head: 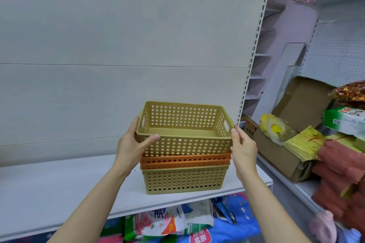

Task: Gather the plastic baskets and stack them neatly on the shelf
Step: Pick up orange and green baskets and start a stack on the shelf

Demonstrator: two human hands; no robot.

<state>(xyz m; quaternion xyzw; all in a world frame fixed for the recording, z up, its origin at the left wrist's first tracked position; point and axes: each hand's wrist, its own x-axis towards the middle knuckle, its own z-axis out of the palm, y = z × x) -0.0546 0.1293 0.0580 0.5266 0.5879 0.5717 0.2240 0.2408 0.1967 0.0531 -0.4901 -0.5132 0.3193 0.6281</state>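
Two bare forearms reach up over packaged goods [177, 221] to a white shelf [59, 183], where the left hand [132, 144] grips the near-left corner of a tan top basket [183, 130], thumb across its front wall, and the right hand [243, 148] lies with straight fingers against its right end. The basket sits between the hands, long axis left to right, partly nested in a stack [184, 173] of orange and tan baskets; pressing straight down would likely seat it. Behind stands a bare back panel [118, 45].

Cardboard box [284, 156] w/ yellow paper stacks [303, 144] at right; printed bags [173, 221] below.
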